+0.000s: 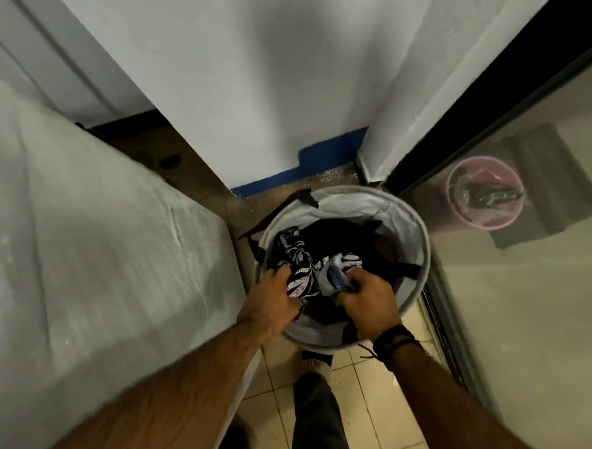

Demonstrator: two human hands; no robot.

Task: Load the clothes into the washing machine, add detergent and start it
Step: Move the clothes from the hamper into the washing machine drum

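1. A large pale surface (91,248) fills the left side, wrapped in what looks like a cloudy covering; it runs off the left and bottom edges, and nothing on it shows plainly whether it is the washing machine.
2. Behind it, a dark gap (148,144) along the floor holds small dark shapes too dim to name.
3. The left hand (273,300) reaches into the laundry basket (420,251), fingers curled into a black cloth with a white leaf print (299,269); the fingertips are buried in the fabric.
4. The basket, round and pale-lined, stands on the floor in the corner, between the pale surface and a glass panel (522,322). Its near rim is covered by both wrists.
5. Inside lie dark clothes (342,235), their shapes lost in shadow.
6. The right hand (369,303) grips a bunched white and blue garment (333,277), just beside the printed cloth; a dark band (393,344) circles the wrist.
7. Below the basket, a trouser leg (315,417) and a shoe (316,362) stand on yellowish tiles (357,399).
8. A blue strip (304,170) edges the white wall (244,67) at floor level.
9. On the right, the glass panel shows a dim pink round tub (485,193) with dark contents, blurred.
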